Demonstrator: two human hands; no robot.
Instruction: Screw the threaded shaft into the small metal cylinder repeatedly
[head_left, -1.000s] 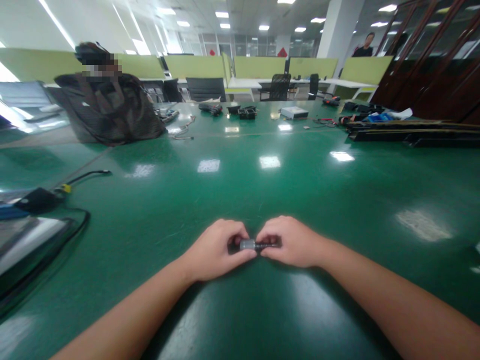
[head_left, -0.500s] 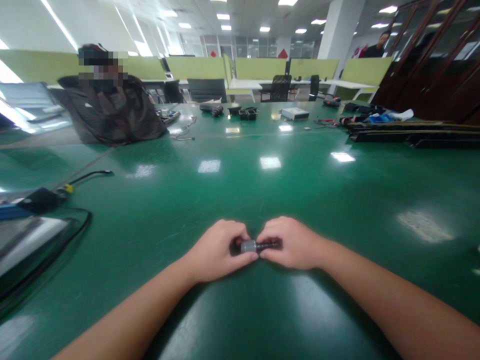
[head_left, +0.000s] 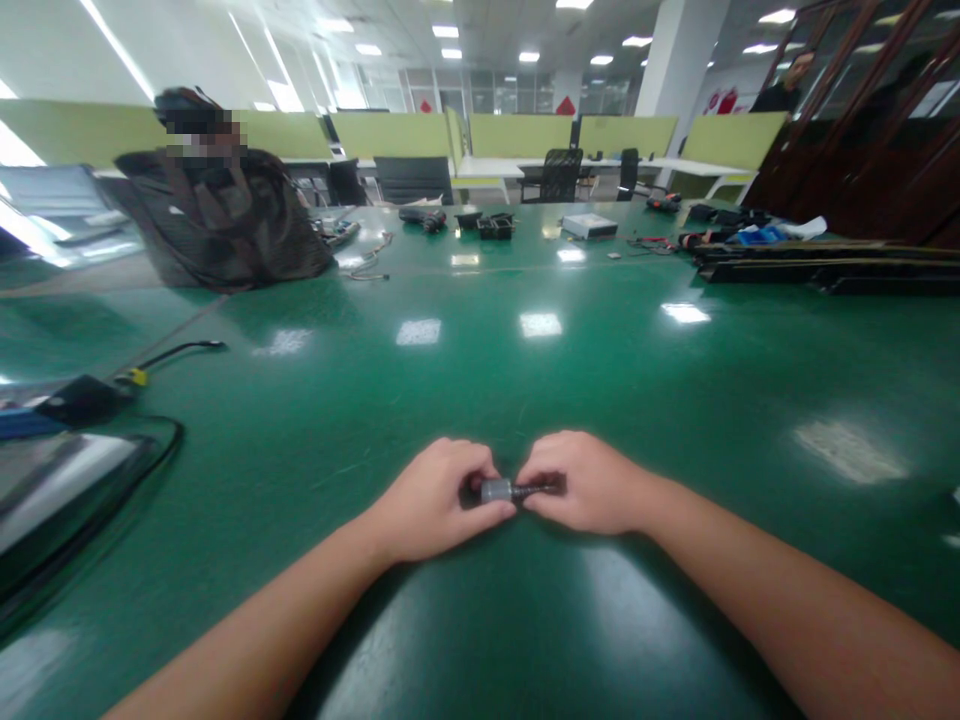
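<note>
The grey cylinder [head_left: 496, 490] and the dark rod [head_left: 523, 491] are held in line between the two hands, above or on the near part of the desk [head_left: 480, 390], about midway between its left and right sides. By the left hand [head_left: 427, 500], the cylinder is pinched between the thumb and the bent fingers, and its outer end is hidden inside the hand. By the right hand [head_left: 592, 490], the ridged rod is pinched in a similar way, with the thumb on the near side. The inner ends of the two pieces meet in the small gap between the hands; whether they are one thing or two cannot be told. Both pieces lie almost level. It is judged that careful two-handed handling is in hand, and that any move of the pieces calls for a light, steady pinch and a straight line at the meeting point. Toward the left edge, a black cable [head_left: 169, 440] is seen; at the far left corner, a dark bag [head_left: 232, 240]; near the far edge, a white box [head_left: 589, 227]; toward the far right corner, dark bars [head_left: 810, 265].
</note>
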